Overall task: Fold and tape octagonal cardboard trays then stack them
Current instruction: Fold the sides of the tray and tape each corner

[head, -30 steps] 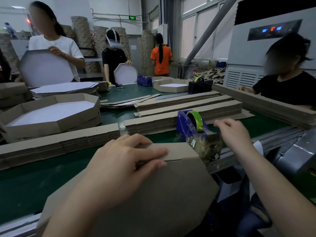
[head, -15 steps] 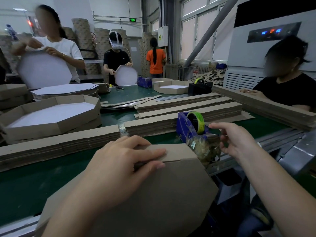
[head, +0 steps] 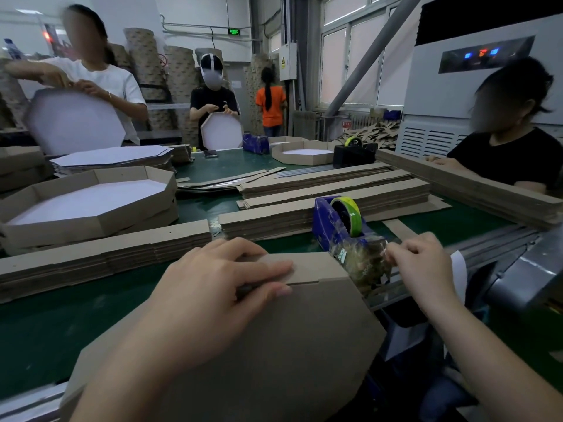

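Observation:
An octagonal cardboard tray [head: 274, 345] stands tilted against me with its brown underside facing up. My left hand [head: 213, 293] grips its top edge, fingers curled over the folded rim flap. A blue tape dispenser [head: 338, 226] with a green-yellow roll sits just beyond the tray's right corner. At the dispenser's front end my right hand [head: 423, 266] pinches a strip of clear tape [head: 387, 251].
Stacks of flat cardboard strips [head: 304, 214] lie across the green belt [head: 61, 324]. Finished trays [head: 91, 205] are piled at the left. Several people work around the table, one [head: 511, 153] close at the right. A metal frame [head: 524, 269] borders the right edge.
My right hand dropped from above the dispenser to its front end and closed on the tape. My left hand kept its hold on the tray rim.

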`<state>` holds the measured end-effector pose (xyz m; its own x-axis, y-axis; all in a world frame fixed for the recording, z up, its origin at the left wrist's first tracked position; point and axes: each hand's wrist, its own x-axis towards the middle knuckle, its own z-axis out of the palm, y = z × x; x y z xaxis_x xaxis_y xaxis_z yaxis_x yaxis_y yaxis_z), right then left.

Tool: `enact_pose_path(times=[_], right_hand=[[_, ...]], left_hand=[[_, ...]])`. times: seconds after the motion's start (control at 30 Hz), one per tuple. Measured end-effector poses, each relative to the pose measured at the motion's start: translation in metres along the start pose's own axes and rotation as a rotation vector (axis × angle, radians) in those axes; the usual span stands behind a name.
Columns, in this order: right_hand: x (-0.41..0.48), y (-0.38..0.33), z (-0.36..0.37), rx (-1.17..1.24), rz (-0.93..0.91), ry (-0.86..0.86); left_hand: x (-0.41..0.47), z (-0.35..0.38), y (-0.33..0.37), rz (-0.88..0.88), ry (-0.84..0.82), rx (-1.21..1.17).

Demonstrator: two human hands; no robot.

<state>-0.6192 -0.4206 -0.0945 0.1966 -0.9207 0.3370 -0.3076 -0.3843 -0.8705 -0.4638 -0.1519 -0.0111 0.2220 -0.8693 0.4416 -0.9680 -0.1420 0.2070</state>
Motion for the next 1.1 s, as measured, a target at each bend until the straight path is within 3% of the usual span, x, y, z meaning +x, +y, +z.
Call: enact_pose_path(times=[0.1,0.2,0.37,0.47,0.6,0.83,1.1], right_hand=[[-0.008,-0.005,-0.007,-0.091,-0.034,0.119],[-0.030,-0.026,-0.008,0.147,-0.096,0.140],[-0.091,-0.077,-0.001,0.561,-0.202,-0.078],[-0.119,-0.095,0.005,0.738,-0.061,-0.256],[-0.138,-0.103,0.017,0.815,0.188,-0.373],[-0.146,-0.111,0.027,0.908,0.453,-0.351],[-0.150,-0.114,0.029,0.920,0.526,-0.335]], left_hand=[[0.000,0.000,0.000,-0.009,0.005,-0.005],[0.001,0.001,0.002,-0.017,0.013,-0.015],[0.004,0.001,0.001,-0.041,-0.030,-0.031],[0.004,-0.002,-0.001,-0.054,-0.042,-0.044],[0.003,-0.004,-0.001,-0.066,-0.024,-0.070],[0.001,-0.003,0.003,-0.070,0.019,-0.051],[-0.001,-0.004,0.006,-0.056,0.028,-0.047]])
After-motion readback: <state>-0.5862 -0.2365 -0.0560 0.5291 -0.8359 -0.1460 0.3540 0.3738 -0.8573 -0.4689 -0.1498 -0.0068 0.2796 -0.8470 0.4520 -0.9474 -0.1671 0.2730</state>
